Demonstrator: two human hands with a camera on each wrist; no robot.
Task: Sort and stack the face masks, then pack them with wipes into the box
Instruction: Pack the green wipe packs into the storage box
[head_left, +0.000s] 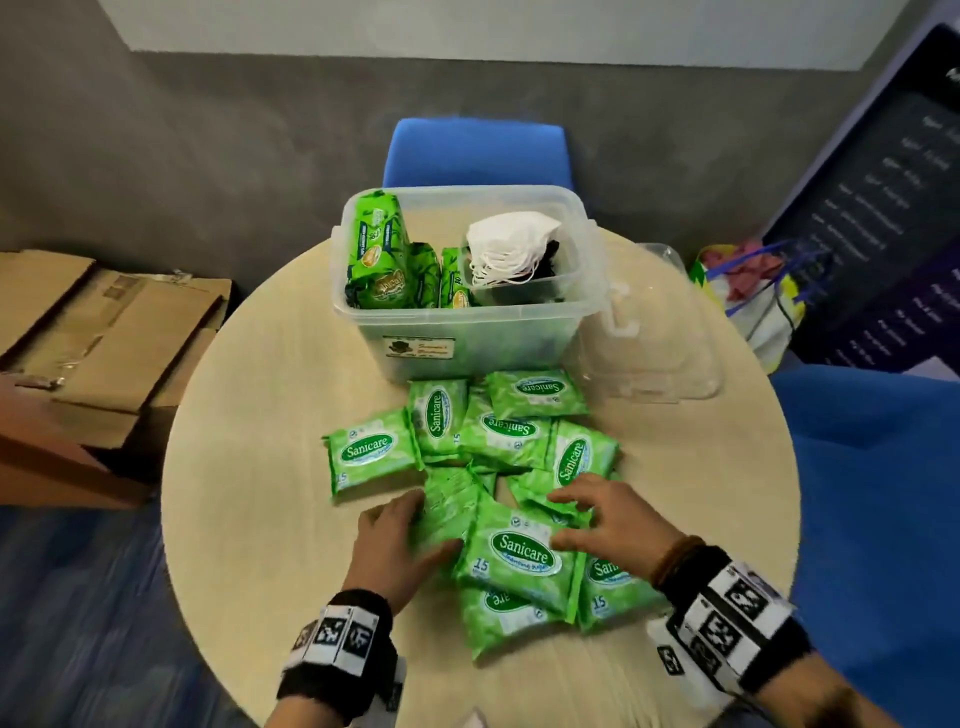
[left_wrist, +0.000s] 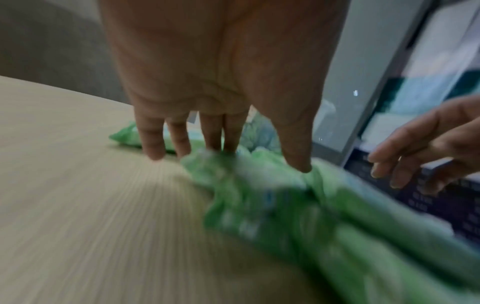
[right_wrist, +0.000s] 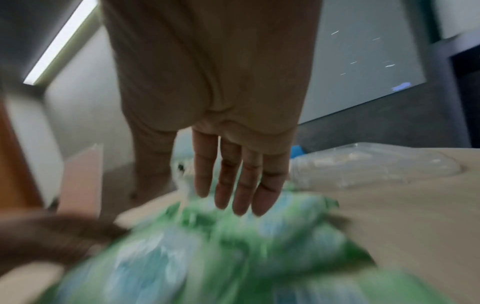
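Several green Sanicare wipe packs (head_left: 514, 556) lie scattered on the round table (head_left: 249, 467) in front of a clear plastic box (head_left: 467, 332). The box holds green wipe packs (head_left: 376, 249) on its left and a stack of white face masks (head_left: 511, 249) over dark ones on its right. My left hand (head_left: 400, 540) lies with straight fingers against the left side of the near packs (left_wrist: 233, 181). My right hand (head_left: 602, 519) hovers spread over the packs (right_wrist: 233, 236) on the right, fingers straight. Both wrist views are blurred.
A clear lid (head_left: 649, 332) lies right of the box. A blue chair (head_left: 478, 153) stands behind the table, another blue seat (head_left: 872, 493) at the right. Cardboard boxes (head_left: 104, 332) sit on the floor at the left, a bag (head_left: 748, 291) at the far right.
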